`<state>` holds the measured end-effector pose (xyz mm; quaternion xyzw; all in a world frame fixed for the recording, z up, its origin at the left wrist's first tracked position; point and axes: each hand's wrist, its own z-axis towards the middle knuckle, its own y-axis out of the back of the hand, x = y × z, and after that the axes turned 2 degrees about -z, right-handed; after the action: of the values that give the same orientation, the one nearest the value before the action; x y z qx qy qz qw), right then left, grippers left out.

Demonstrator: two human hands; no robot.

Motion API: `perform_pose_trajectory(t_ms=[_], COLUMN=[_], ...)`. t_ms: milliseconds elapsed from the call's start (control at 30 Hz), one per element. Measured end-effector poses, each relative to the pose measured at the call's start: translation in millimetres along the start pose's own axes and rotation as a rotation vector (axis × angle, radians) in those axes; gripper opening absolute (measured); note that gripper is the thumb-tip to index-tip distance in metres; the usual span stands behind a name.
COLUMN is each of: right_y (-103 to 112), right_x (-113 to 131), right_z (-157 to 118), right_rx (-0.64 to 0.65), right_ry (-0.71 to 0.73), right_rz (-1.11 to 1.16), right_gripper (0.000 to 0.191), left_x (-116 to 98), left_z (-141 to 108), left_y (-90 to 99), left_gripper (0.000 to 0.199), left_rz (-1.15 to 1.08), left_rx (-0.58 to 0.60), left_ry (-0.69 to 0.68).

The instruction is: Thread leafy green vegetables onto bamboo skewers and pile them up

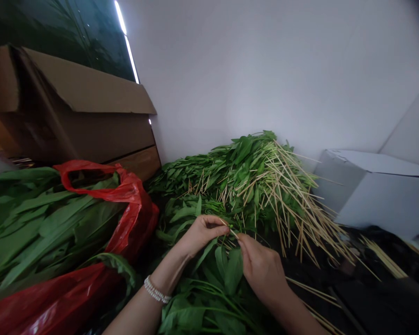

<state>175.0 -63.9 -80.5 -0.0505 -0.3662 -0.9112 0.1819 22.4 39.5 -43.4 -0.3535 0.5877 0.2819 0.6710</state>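
My left hand (199, 235) pinches a thin pale bamboo skewer (231, 231) at its tip, fingers closed on it. My right hand (263, 270) pinches the same skewer from the other side, together with the stems of long green leaves (226, 267) hanging below it. Both hands sit just in front of the large heap of skewered green leaves (251, 181). Left of that heap lies a red plastic bag (132, 209) of loose leaves; behind the bag stands a brown cardboard box (87, 116). Right of the heap stands a white box (380, 190).

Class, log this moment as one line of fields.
left hand: pinches skewer | right hand: pinches leaves at skewer | behind: skewered leaf pile | left: red bag
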Motion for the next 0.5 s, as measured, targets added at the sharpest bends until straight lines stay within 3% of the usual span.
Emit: perform_pose_trajectory(t_ms=[300,400,500], right_y=[1,7,19], right_x=[3,0,-3], right_z=[1,5,8], right_rx=[0.006,-0.029,-0.081], right_ry=[-0.005,0.001,-0.040], right_rz=[-0.016,-0.001,0.088], right_gripper=[0.028,0.025,0.021], left_x=[4,2,0], left_z=[-3,-1,4], left_y=[-10.4,-4.5,9.7], left_gripper=[0.022,0.031,0.051], left_rz=[0.042,0.064,0.024], left_rx=[0.069,0.081,-0.032], left_ry=[0.026,-0.018,-0.052])
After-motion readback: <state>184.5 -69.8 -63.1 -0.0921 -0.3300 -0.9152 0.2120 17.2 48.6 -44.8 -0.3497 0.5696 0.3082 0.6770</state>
